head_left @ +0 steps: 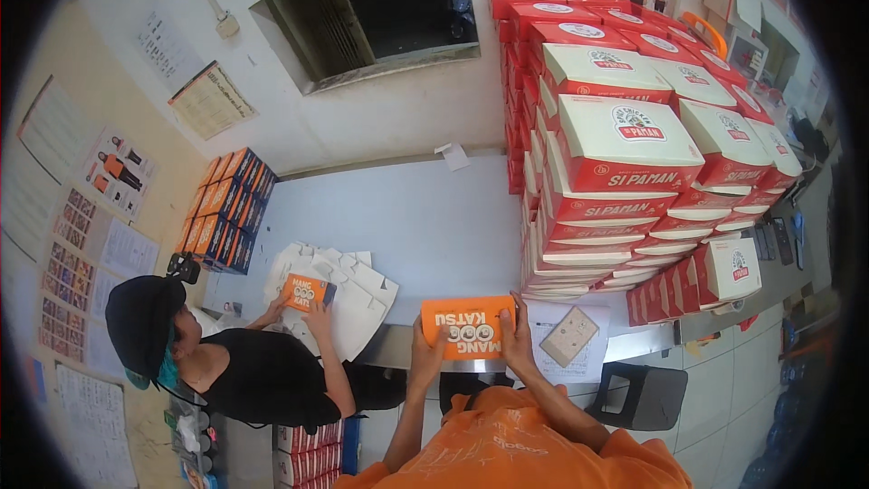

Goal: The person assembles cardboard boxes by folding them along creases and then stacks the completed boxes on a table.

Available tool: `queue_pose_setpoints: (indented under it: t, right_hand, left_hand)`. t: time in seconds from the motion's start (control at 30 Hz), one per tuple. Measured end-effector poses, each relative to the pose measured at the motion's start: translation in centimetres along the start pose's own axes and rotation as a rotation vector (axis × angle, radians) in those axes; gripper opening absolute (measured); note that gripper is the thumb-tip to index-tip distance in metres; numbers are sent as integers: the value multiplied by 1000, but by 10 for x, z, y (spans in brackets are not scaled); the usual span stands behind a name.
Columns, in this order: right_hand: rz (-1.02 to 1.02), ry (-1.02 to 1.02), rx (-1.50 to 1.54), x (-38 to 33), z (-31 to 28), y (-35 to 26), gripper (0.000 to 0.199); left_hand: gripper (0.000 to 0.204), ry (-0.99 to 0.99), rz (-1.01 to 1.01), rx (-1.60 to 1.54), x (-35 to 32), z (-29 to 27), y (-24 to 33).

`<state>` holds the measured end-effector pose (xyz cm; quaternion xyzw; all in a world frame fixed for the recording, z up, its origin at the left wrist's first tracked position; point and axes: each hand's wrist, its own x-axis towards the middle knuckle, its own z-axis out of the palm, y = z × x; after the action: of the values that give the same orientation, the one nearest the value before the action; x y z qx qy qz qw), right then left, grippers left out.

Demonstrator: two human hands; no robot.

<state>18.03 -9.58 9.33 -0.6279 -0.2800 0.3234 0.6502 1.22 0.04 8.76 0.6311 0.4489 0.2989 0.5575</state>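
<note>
An orange cardboard food box (468, 315) with printed lettering is held upright in front of me, over the near edge of the table. My left hand (427, 341) is closed on its left side, and my right hand (519, 333) grips its right side. To my left, a co-worker in black (272, 371) holds a similar orange box (310, 292) above a heap of flat white card pieces (367, 285). Just right of my right hand, a beige block-like thing (568, 335) lies on a written paper sheet (593, 358).
Red and white boxes (625, 154) are piled high on the table's right. A stack of orange and dark blue boxes (226, 208) stands at the far left of the grey-blue tabletop (425, 226). A dark stool (643, 396) is at the lower right.
</note>
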Motion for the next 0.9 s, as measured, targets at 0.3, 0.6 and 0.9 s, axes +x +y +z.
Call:
queue_pose_setpoints:
  t: [0.3,0.6,0.9]
  right_hand:
    - [-49,48,-74,9,-8,-4,52]
    - [-231,-27,-131,7,-17,-16,50]
    - [159,-304,-247,4,-35,14,58]
  left_hand:
    - [79,184,573,127,-15,14,51]
    - [64,-282,-30,89,23,-27,1]
    - [77,-200,-350,-196,13,-10,-7]
